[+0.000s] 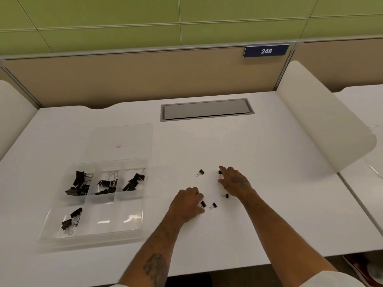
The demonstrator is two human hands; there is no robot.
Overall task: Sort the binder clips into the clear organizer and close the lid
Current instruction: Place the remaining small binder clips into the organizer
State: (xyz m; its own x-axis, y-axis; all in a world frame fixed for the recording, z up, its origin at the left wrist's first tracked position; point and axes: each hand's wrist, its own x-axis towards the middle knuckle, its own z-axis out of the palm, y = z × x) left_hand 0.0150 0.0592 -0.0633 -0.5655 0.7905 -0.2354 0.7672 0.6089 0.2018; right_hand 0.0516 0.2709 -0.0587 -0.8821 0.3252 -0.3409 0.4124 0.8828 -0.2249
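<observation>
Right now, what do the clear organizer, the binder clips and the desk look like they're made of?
Organizer: clear, slightly frosted plastic, probably; see-through walls, with glare on its floor.
Binder clips: matte black bodies, likely painted metal, with thin shiny wire handles.
Desk: smooth white matte top, perhaps laminate; the look doesn't settle it.

The only readable text is the number "248", printed in white slanted digits on a dark blue rectangular number plate (266, 51). The plate is fixed at the top edge of the beige partition panel (145, 75) behind the white table (248, 152), toward the right of the view, just below the green wall panels (228, 9).
</observation>
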